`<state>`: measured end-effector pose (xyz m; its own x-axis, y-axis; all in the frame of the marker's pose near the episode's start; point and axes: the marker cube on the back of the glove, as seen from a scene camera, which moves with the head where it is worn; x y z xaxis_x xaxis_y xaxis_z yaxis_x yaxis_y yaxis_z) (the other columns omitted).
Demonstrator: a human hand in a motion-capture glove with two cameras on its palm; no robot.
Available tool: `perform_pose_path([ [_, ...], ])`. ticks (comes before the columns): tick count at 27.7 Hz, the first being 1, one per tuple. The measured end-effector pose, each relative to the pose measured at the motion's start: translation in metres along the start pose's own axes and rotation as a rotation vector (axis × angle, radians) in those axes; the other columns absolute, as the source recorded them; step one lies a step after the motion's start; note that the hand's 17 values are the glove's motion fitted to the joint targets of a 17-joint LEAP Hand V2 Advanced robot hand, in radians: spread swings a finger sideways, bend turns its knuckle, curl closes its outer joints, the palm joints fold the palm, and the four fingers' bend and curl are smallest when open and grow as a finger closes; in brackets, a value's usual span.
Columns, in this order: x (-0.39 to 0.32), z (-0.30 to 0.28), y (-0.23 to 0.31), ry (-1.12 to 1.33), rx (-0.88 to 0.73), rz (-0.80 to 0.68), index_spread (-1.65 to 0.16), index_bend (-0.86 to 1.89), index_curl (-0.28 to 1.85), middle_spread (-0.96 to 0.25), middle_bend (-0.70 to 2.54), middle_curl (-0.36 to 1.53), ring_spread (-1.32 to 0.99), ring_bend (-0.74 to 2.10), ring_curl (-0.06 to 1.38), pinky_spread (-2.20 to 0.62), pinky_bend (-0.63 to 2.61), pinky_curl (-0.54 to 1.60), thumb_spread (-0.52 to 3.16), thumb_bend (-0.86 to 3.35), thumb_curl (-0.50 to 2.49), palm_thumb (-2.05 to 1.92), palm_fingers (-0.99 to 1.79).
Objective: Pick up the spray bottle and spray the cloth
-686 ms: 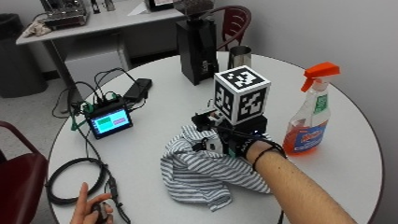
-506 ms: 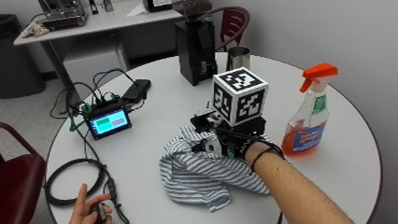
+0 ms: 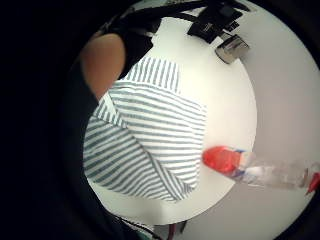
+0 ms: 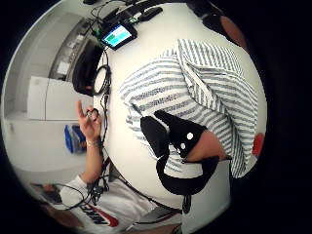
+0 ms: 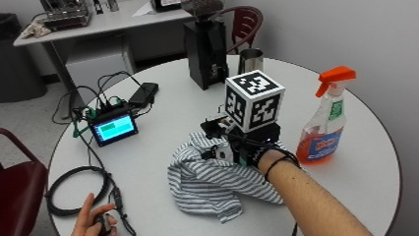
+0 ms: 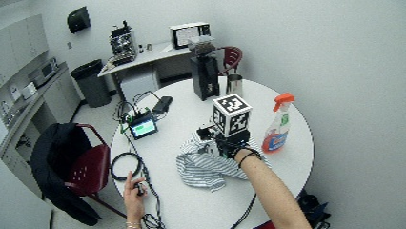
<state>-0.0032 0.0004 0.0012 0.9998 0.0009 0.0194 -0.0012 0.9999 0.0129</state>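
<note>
One gloved right hand (image 5: 245,147) over the striped cloth (image 5: 209,184). Cannot tell finger state. Spray bottle (image 5: 324,123) upright, apart.

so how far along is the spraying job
Nothing looks done. The spray bottle stands upright on the round table, untouched. The gloved right hand is over the striped cloth, apart from the bottle. Left: reach over, grip the bottle, lift it, spray the cloth.

Upright spray bottle (image 5: 325,125) beside crumpled striped cloth (image 5: 209,184)
</note>
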Motion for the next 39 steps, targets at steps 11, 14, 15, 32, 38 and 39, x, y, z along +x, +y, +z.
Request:
perform_pose_path([
  [11, -0.008, -0.019, 0.028, -0.181, 0.146, -0.006, -0.37, 0.16, 0.26, -0.06, 0.28, 0.28, 0.04, 0.28, 0.24, 0.27, 0.23, 0.26, 1.02, 0.03, 0.18, 0.45, 0.54],
  [14, -0.01, -0.029, 0.041, -0.268, 0.222, -0.004, -0.37, 0.16, 0.27, -0.06, 0.27, 0.29, 0.04, 0.27, 0.25, 0.27, 0.23, 0.27, 1.03, 0.02, 0.19, 0.46, 0.54],
  [15, -0.01, -0.032, 0.045, -0.285, 0.245, -0.003, -0.37, 0.16, 0.27, -0.06, 0.26, 0.29, 0.04, 0.27, 0.25, 0.27, 0.22, 0.27, 1.03, 0.01, 0.19, 0.46, 0.54],
  [32, 0.041, -0.048, 0.092, -0.251, 0.368, 0.092, -0.36, 0.16, 0.3, -0.05, 0.25, 0.33, 0.06, 0.23, 0.27, 0.27, 0.18, 0.3, 1.06, -0.02, 0.22, 0.48, 0.58],
  [38, 0.078, -0.044, 0.088, -0.256, 0.369, 0.203, -0.36, 0.16, 0.31, -0.05, 0.25, 0.34, 0.06, 0.23, 0.28, 0.27, 0.18, 0.3, 1.06, -0.02, 0.23, 0.49, 0.58],
  [39, 0.085, -0.043, 0.088, -0.265, 0.371, 0.227, -0.36, 0.16, 0.31, -0.05, 0.25, 0.34, 0.06, 0.23, 0.28, 0.27, 0.18, 0.3, 1.06, -0.02, 0.23, 0.49, 0.58],
])
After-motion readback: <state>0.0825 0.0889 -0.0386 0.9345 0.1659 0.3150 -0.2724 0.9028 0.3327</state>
